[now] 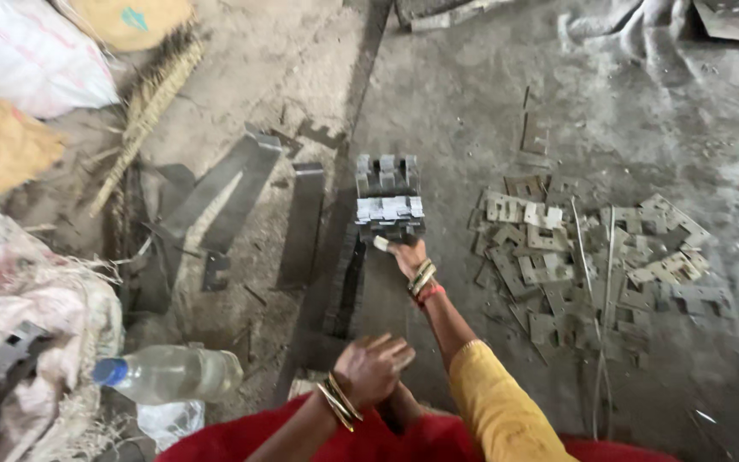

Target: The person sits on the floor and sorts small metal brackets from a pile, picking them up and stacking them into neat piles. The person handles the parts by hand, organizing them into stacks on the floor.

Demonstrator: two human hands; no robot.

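Head view, looking down at a dusty concrete floor (472,103). The right hand (407,254) is stretched forward with the arm nearly straight, its fingers resting on the near edge of a stack of stamped metal plates (388,208); whether it grips the stack or merely presses against it cannot be told, since the fingers are partly hidden by the plates. The stack lies directly ahead of this hand, farther from the body, and its notched upper row stands behind a brighter, layered front face. The left hand (373,368) sits close to the body, loosely curled with nothing visibly in it, well apart from the stack; the right hand is therefore much the nearer of the two. A long dark row of plates (345,287) runs from just below the stack back toward the person, its long axis roughly in line with the extended forearm. To the right, a scattered heap of flat cut-outs (592,257) spreads over the floor: thin, grey, angular, dull with grime. To the left lie long dark metal strips (241,192), flat and matte. A clear plastic bottle (168,373) with a blue cap lies on its side near the left hand, beside crumpled woven sacks (36,316); a straw broom (151,103) lies farther off
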